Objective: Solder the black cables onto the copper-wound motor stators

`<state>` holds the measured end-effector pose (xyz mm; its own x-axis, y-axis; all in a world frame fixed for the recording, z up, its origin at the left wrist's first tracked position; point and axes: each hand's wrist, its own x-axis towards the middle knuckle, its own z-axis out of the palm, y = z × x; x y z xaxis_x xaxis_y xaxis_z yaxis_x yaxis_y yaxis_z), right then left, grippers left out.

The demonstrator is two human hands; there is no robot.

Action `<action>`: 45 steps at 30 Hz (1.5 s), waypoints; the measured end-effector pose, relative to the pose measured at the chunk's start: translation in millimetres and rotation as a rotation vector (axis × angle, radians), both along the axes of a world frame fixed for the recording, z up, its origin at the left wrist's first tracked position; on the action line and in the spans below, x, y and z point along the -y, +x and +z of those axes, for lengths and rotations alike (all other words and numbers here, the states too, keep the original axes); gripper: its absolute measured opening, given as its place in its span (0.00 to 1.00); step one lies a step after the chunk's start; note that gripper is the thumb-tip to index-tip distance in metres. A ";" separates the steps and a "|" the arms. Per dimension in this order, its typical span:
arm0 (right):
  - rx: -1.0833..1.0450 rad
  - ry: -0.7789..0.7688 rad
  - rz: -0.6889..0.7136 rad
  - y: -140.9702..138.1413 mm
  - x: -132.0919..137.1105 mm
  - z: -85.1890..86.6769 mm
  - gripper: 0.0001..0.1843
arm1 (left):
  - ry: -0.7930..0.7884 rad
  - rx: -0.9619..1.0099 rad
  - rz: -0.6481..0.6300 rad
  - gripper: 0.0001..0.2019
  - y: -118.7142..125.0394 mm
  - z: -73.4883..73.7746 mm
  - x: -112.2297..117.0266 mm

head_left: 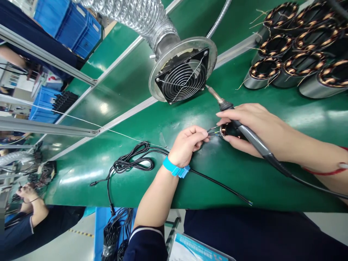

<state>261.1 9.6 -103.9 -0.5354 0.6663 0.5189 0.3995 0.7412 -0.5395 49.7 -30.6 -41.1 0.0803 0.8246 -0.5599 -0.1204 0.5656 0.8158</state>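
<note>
My left hand (191, 141), wearing a blue wrist strap (174, 168), pinches several thin wires (213, 133) at the end of a black cable. Across my right hand (258, 125) lies a soldering iron (251, 137), its tip pointing up and left toward the fan. The same hand's fingers also surround a small dark piece with copper windings (223, 130), mostly hidden by them. The wires reach from my left fingertips to this piece; whether they are joined to it I cannot tell. A coiled black cable (130, 161) lies left of my left wrist.
A round fume hood with a fan grille (185, 81) hangs ahead on a foil duct (136, 18). Several wound stators (263, 72) stand at the right on the green bench (81, 174). A blue crate (99, 228) with cables is below. A co-worker's hands (27, 192) are at far left.
</note>
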 end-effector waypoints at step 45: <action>0.516 0.367 -0.307 51.0 -74.3 45.1 0.51 | 0.384 -0.229 0.513 0.17 -73.5 8.1 15.4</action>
